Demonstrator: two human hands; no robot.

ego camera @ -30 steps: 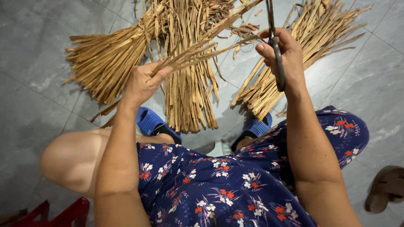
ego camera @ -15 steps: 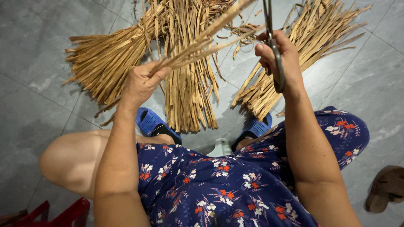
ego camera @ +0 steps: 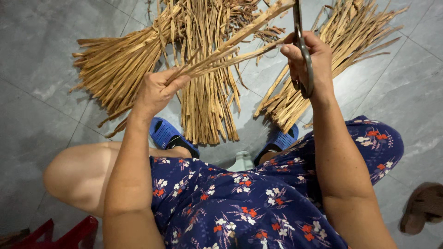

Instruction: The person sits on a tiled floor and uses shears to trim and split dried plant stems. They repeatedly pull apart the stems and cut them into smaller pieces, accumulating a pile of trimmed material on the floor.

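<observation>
Scissors (ego camera: 302,50) sit in the right hand (ego camera: 307,60), upper right of centre in the frame; fingers are curled through/around the dark handle loops, blades pointing up & running out of the top edge, so blade gap can't be told. Left hand (ego camera: 157,90), centre-left, is closed tight round one end of a small bunch of dry tan strips (ego camera: 230,44); thumb and fingers wrap it fully. The bunch slants up & right from that fist twd the scissors, far end crossing just beside the blades near the top edge.

On the grey tiled floor (ego camera: 41,124) behind the hands lie three heaps of the same dried strips: a tied bundle (ego camera: 115,69) at upper left, a loose fan (ego camera: 207,106) in the upper middle, another pile (ego camera: 341,50) at upper right. Blue slippers (ego camera: 166,133) show below the heaps, centre. Person's lap in navy floral cloth (ego camera: 249,207) fills the lower middle. Red stool corner (ego camera: 64,235) at bottom left; brown sandal (ego camera: 424,207) at bottom right.
</observation>
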